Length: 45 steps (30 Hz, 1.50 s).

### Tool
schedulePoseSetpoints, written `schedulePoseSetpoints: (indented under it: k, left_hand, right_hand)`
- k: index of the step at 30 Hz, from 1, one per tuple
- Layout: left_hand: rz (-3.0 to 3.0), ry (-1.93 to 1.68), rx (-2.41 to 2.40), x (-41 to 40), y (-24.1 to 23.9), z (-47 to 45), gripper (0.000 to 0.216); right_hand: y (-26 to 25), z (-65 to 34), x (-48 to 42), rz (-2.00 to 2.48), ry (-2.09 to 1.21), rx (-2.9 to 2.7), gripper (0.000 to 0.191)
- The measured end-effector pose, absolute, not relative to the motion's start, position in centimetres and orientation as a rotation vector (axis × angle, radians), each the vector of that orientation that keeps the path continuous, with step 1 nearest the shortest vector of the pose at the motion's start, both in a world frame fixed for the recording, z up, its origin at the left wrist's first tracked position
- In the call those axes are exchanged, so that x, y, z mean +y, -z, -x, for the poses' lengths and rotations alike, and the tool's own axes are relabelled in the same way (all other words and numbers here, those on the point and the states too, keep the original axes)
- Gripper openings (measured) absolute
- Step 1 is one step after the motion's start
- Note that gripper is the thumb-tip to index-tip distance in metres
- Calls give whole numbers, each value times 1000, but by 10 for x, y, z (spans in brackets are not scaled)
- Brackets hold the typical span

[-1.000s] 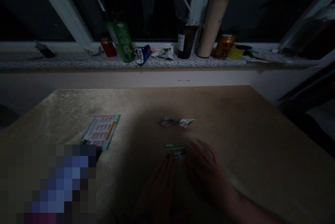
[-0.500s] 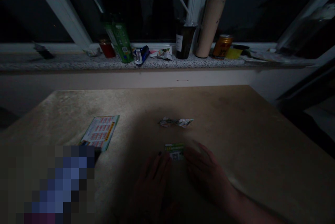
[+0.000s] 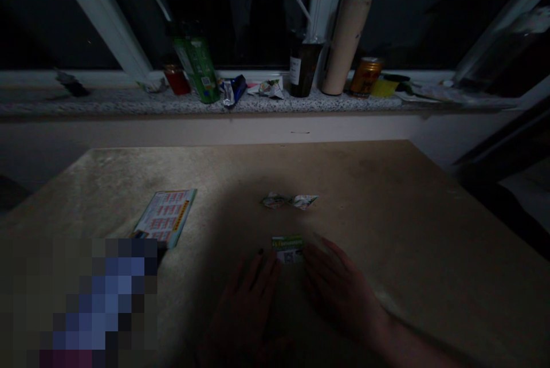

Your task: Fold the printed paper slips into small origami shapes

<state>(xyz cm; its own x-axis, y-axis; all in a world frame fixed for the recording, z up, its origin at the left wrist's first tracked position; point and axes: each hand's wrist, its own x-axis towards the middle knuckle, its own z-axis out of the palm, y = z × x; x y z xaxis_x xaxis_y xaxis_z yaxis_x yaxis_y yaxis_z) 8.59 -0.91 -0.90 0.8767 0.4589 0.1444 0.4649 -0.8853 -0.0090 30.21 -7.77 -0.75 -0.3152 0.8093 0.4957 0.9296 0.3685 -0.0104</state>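
A small green and white printed paper (image 3: 287, 249) with a square code lies flat on the table between my hands. My left hand (image 3: 249, 293) rests palm down at its left edge, fingers stretched out and the fingertips touching the paper. On the other side my right hand (image 3: 337, 285) lies with extended fingers along the right edge. Neither hand is closed round anything; my thumbs are lost in the dark shadow. Just beyond the paper sit two small folded paper pieces (image 3: 303, 202), printed in white, green and red, side by side.
A printed sheet (image 3: 167, 216) lies at the left, its near corner beside a pixelated area. Along the stone windowsill (image 3: 258, 105) stand a green carton (image 3: 200, 73), a dark cup with a straw (image 3: 304, 70), a tall beige flask (image 3: 349, 35) and an orange can (image 3: 365, 77), among wrappers.
Almost nothing differs. Both hands keep their places beside the small paper, with only a very slight shift of the whole view.
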Motion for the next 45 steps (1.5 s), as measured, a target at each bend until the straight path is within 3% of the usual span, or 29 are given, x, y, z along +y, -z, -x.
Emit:
schedulePoseSetpoints:
  k: [5, 11, 19, 32, 35, 45]
  left_hand:
    - [2998, 155, -778, -9, 10, -85, 96]
    - [2902, 250, -804, -14, 9, -85, 83]
    - [2860, 218, -801, -13, 6, -85, 73]
    - [2896, 261, -790, -14, 7, -87, 65]
    - [2941, 288, -789, -13, 1, -91, 73]
    - [3068, 103, -832, -1, -18, -97, 71]
  right_hand:
    - [-6, -297, -72, 1415, 272, -2311, 35]
    - [-6, -296, -70, 1453, 162, -2419, 43]
    - [3, -292, -70, 1508, 140, -2350, 34]
    - [-10, -295, -69, 1471, 54, -2451, 43]
    - [-11, -296, -69, 1462, 13, -2445, 45]
    - [-11, -297, -69, 1466, -30, -2442, 44]
